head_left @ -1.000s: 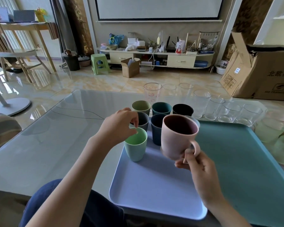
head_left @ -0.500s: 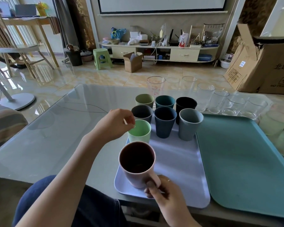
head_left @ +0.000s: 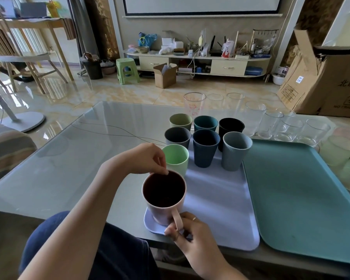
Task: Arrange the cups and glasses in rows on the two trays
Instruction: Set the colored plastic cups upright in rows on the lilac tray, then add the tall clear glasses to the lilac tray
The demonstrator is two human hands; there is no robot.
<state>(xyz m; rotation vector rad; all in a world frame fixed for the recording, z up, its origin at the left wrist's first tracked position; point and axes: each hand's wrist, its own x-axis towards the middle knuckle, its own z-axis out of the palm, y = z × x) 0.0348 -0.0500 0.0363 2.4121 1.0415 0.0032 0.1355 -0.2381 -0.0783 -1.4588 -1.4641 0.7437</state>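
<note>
Pink mug over near-left corner of lavender tray, both hands on it.
Right hand pinches the handle; left hand has fingertips closed on the far rim; light green cup sits just behind the mug, close to the left hand; six more cups fill two rows beyond; teal tray bare alongside; clear glasses along the table's far edge.

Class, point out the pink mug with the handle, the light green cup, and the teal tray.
Pink handled mug (head_left: 163, 211), head view: outer wall.
Light green cup (head_left: 175, 156), head view: inner wall.
Teal tray (head_left: 303, 199), head view: bare floor.
</note>
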